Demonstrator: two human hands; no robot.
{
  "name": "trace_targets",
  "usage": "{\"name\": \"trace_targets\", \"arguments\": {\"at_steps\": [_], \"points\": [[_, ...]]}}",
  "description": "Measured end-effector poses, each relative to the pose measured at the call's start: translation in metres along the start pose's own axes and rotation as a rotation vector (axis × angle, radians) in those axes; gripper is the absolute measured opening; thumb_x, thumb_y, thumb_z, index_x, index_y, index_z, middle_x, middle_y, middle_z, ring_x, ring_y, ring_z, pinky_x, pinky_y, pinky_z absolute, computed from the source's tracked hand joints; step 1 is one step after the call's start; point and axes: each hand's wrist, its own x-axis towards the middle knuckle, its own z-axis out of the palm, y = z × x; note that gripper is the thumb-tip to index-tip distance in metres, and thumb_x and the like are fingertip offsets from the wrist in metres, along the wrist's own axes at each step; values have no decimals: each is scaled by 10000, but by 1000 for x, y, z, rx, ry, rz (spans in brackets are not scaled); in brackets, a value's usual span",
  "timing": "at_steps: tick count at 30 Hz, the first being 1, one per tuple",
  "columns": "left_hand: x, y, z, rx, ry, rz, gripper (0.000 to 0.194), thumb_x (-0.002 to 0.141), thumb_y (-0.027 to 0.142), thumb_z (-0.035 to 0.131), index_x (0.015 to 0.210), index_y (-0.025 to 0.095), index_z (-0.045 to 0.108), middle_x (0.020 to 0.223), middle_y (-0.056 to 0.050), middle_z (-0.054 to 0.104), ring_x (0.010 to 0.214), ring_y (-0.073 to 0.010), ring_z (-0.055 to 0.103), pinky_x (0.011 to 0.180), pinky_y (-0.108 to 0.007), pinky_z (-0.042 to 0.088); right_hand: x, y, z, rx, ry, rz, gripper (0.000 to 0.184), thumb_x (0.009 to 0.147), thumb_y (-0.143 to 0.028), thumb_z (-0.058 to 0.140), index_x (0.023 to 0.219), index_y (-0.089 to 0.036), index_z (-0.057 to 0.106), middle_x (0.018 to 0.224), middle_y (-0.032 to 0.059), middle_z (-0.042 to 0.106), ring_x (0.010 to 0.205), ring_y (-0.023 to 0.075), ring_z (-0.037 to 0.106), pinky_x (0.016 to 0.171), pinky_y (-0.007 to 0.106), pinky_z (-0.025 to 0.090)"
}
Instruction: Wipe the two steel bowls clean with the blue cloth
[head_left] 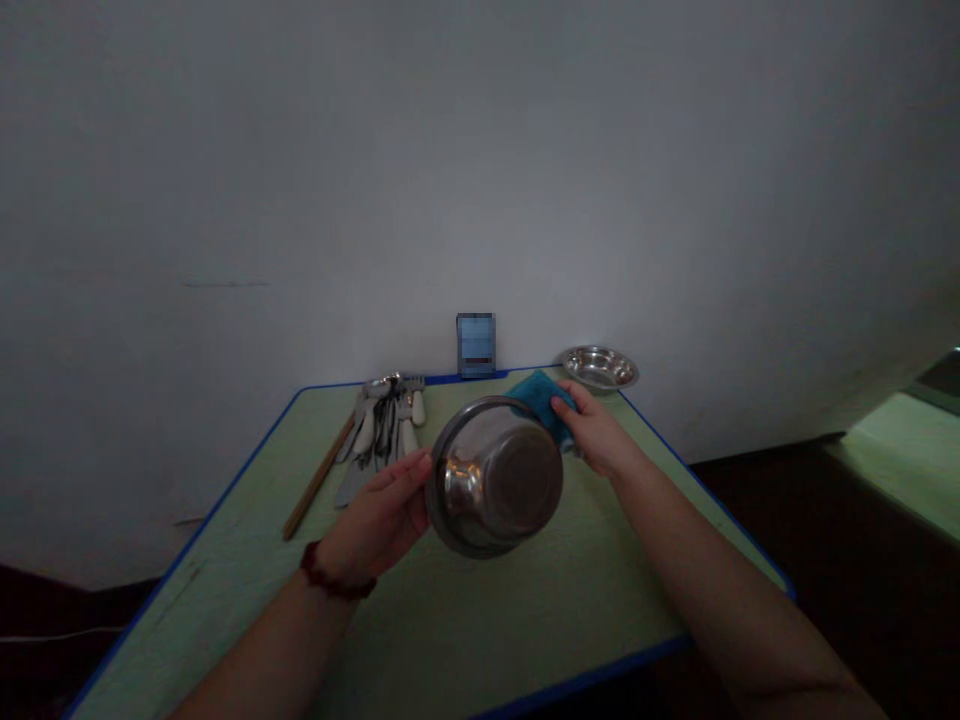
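Note:
A shiny metal bowl (517, 480) is tilted over the table, its base turned toward me. My left hand (394, 510) is closed on the bowl's left rim, thumb on the outer side and fingers partly hidden behind. A dark red bracelet circles that wrist. Pinched in my right hand (592, 425) is a folded blue cloth (541, 400), held at the bowl's far right edge. Part of the cloth is hidden behind the bowl, so I cannot tell how far it touches the rim.
A pile of cutlery (386, 420) with forks and spoons lies at the back left, beside wooden chopsticks (319, 480). A second, shallow metal bowl (600, 368) sits at the far right corner. A phone-like screen (477, 345) leans against the wall (480, 180). Blue trim edges the pale green table (480, 640).

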Motion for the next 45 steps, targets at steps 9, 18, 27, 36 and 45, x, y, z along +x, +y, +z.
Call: {"name": "trace_targets", "arguments": {"at_steps": [9,18,27,36,45], "points": [[-3,-1,-6,-67,59,36,99,746,180,654,835,149,685,731,-13,717,664,-110,642,651,-196,508,13,1,-4,-166,125,-89,262,742,-377,491,934,-200,518,814,9,617,728,160,568,673,317,466],[-3,-1,2,-56,54,50,146,760,207,638,892,156,677,820,-30,726,726,-137,659,677,-226,513,10,-53,9,-716,-2,-470,219,833,-265,421,1005,-181,526,918,76,642,835,212,600,733,357,467],[4,0,3,-88,-44,35,212,776,218,619,979,209,679,888,-17,730,765,-143,667,696,-216,521,-14,-72,21,-793,-271,-766,290,879,-167,391,1138,-153,520,1129,95,625,1039,185,576,896,359,463],[11,-9,4,-48,-46,26,232,776,266,621,993,200,671,900,-37,713,792,-150,649,709,-229,504,-21,-68,20,-850,-385,-876,319,864,-122,404,1148,-156,545,1179,76,604,1138,187,514,986,391,409],[17,-22,0,-100,-94,48,213,819,216,568,1009,222,663,893,-7,716,797,-130,649,708,-200,499,-26,-61,19,-905,-477,-932,339,854,-148,415,1166,-147,549,1222,68,582,1180,186,473,1015,390,359]]}}
